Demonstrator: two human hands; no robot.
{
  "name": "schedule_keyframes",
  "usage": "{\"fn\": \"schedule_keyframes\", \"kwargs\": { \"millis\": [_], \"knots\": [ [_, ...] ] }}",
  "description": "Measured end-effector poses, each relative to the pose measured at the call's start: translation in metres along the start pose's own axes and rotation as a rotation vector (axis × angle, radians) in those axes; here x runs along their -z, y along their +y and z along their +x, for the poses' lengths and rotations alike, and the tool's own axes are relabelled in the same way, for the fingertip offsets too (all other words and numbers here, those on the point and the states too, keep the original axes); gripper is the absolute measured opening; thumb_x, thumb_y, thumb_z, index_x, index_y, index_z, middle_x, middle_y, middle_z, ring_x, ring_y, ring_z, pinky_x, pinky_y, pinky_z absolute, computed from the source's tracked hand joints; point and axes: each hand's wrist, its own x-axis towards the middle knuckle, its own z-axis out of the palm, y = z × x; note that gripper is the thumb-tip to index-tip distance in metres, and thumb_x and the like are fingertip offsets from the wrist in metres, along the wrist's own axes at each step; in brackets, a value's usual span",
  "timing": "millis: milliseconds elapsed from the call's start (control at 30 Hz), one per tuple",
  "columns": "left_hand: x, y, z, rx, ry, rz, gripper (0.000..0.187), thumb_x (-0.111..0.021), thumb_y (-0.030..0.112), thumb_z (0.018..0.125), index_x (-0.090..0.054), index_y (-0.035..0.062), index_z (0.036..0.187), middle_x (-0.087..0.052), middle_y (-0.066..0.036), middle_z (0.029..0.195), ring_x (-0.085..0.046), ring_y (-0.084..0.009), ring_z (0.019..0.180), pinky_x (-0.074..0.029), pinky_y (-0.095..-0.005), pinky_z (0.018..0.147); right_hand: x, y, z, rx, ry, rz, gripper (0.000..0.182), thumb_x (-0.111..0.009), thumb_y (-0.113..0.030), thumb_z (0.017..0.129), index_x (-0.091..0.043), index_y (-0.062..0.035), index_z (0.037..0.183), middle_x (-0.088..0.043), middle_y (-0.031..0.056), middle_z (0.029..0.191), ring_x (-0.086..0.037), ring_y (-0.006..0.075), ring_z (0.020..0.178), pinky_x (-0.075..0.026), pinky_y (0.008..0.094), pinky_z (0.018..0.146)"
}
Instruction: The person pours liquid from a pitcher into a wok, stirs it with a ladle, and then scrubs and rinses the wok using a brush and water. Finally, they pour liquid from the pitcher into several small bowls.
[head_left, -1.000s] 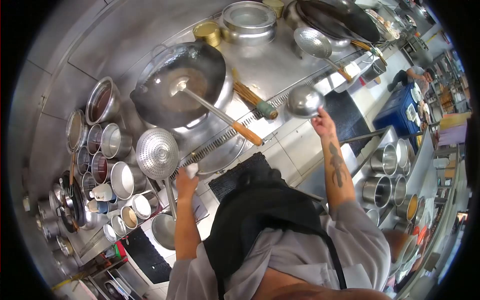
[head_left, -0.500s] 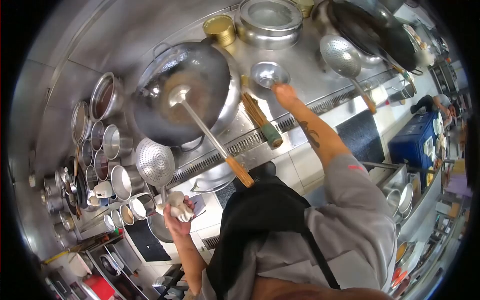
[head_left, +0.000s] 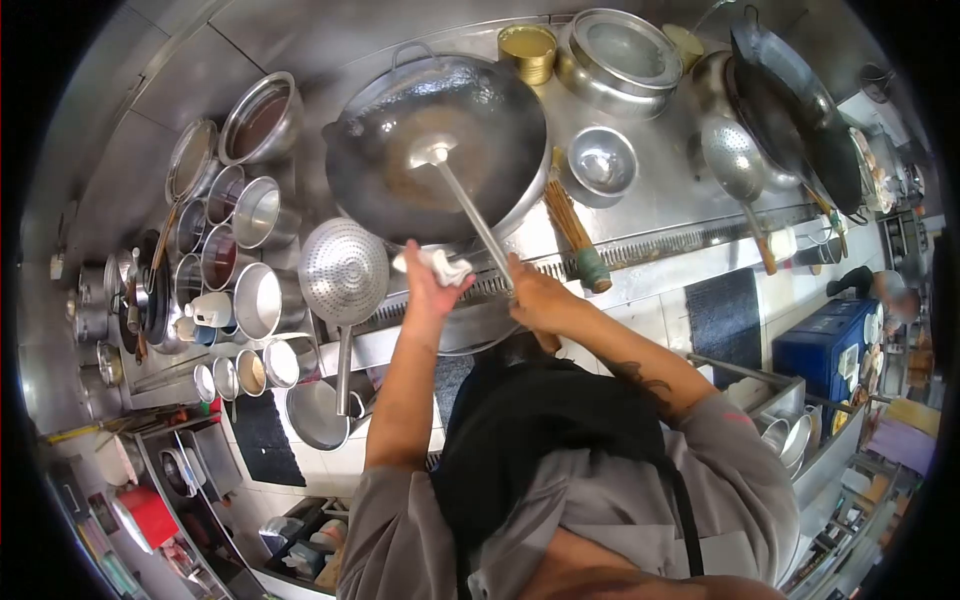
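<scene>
My left hand (head_left: 428, 292) is closed around a crumpled white cloth (head_left: 450, 268) just in front of the near rim of a large dark wok (head_left: 365, 150). A little brown residue marks the wok's bottom. My right hand (head_left: 540, 298) grips the handle of a long metal wok spatula (head_left: 462, 195). Its head rests in the wok, and its wooden end sticks out below my fingers. On the steel counter, to the right of the wok, sit a small metal bowl (head_left: 602, 162) and a bamboo brush (head_left: 575, 232) with a green-wrapped end.
A perforated skimmer (head_left: 345, 272) lies left of the wok, beside several metal pots (head_left: 268, 300). Behind the bowl stand a yellow tin (head_left: 528, 55) and a lidded pot (head_left: 620, 60). Further right are another skimmer (head_left: 733, 158) and a second wok (head_left: 800, 110). Another person (head_left: 890, 295) is far right.
My right hand has left the metal bowl and taken hold of the spatula handle. My left hand has risen with the cloth to the wok's near rim. The view has shifted.
</scene>
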Motion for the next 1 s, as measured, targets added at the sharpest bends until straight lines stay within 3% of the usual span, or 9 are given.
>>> {"fn": "schedule_keyframes", "kwargs": {
  "millis": [133,200,300,400,500,600,700,867,1000],
  "knots": [
    [0.012,0.002,0.01,-0.065,-0.085,-0.057,0.036,-0.06,0.044,0.089,-0.052,0.0142,0.108,-0.059,-0.008,0.1,-0.059,-0.028,0.092,-0.05,-0.0469,0.074,0.038,0.019,-0.006,-0.055,0.276,0.04,0.049,-0.059,-0.009,0.081,-0.048,0.0099,0.125,-0.06,0.0319,0.104,-0.061,0.0406,0.1,-0.05,0.0458,0.088],
    [0.017,0.005,0.017,-0.106,-0.133,-0.063,0.026,-0.065,0.032,0.089,-0.053,0.0138,0.103,-0.06,-0.006,0.095,-0.059,-0.0245,0.089,-0.05,-0.0423,0.072,0.051,0.033,-0.004,-0.031,0.325,-0.052,0.046,-0.059,-0.006,0.081,-0.05,0.0065,0.124,-0.063,0.0252,0.088,-0.065,0.0361,0.076,-0.051,0.0411,0.069],
    [0.019,0.005,0.023,-0.1,-0.161,-0.087,0.019,-0.068,0.025,0.086,-0.056,0.0128,0.095,-0.06,-0.004,0.082,-0.059,-0.0186,0.076,-0.048,-0.0351,0.059,0.051,0.032,0.021,-0.078,0.374,0.112,0.033,-0.061,-0.009,0.086,-0.055,0.0034,0.116,-0.062,0.0184,0.08,-0.063,0.0299,0.061,-0.051,0.0373,0.057],
    [0.016,0.01,0.033,-0.017,-0.154,-0.03,0.02,-0.069,0.024,0.085,-0.056,0.0127,0.095,-0.06,-0.004,0.081,-0.059,-0.0191,0.074,-0.047,-0.0347,0.055,0.033,-0.006,0.055,-0.324,0.289,0.685,0.022,-0.062,-0.016,0.088,-0.056,0.0015,0.1,-0.061,0.01,0.072,-0.062,0.0214,0.059,-0.051,0.036,0.051],
    [0.009,0.022,0.02,0.101,-0.135,-0.07,0.018,-0.068,0.022,0.084,-0.056,0.0123,0.093,-0.06,-0.005,0.08,-0.059,-0.0194,0.072,-0.047,-0.0331,0.052,0.021,-0.025,0.053,-0.36,0.013,1.318,0.022,-0.062,-0.021,0.091,-0.059,-0.0025,0.102,-0.056,0.0012,0.07,-0.054,0.0118,0.052,-0.045,0.0271,0.044],
    [0.01,0.025,0.023,0.126,-0.164,-0.024,0.015,-0.068,0.02,0.083,-0.056,0.0124,0.09,-0.06,-0.005,0.078,-0.058,-0.0199,0.071,-0.047,-0.0323,0.053,0.038,-0.003,0.011,-0.372,-0.122,1.343,0.024,-0.064,-0.024,0.09,-0.058,-0.0031,0.1,-0.054,0.0001,0.07,-0.051,0.0096,0.051,-0.044,0.0267,0.043],
    [0.017,0.021,0.033,0.116,-0.187,-0.035,0.015,-0.07,0.016,0.08,-0.057,0.0127,0.087,-0.062,-0.006,0.075,-0.061,-0.0202,0.069,-0.048,-0.0323,0.053,0.066,0.005,-0.027,-0.427,-0.011,0.873,0.019,-0.058,-0.016,0.093,-0.057,-0.0006,0.104,-0.054,0.0003,0.07,-0.052,0.0098,0.049,-0.044,0.0262,0.041],
    [0.011,0.02,0.03,0.084,-0.165,-0.067,0.011,-0.066,0.014,0.08,-0.055,0.0134,0.082,-0.057,-0.003,0.071,-0.056,-0.0172,0.064,-0.045,-0.0319,0.049,0.009,0.0,0.028,-0.056,0.479,0.056,0.02,-0.053,-0.012,0.091,-0.054,0.0039,0.103,-0.058,0.014,0.066,-0.058,0.0205,0.051,-0.049,0.0354,0.05],
    [0.02,0.021,0.044,0.131,-0.209,-0.049,0.01,-0.063,0.01,0.078,-0.054,0.0118,0.082,-0.056,-0.003,0.07,-0.055,-0.0169,0.061,-0.042,-0.0302,0.046,-0.003,-0.02,0.042,-0.117,0.134,0.709,0.019,-0.055,-0.02,0.093,-0.057,-0.0006,0.094,-0.053,0.0028,0.063,-0.053,0.0126,0.046,-0.043,0.029,0.04]
  ]
}}
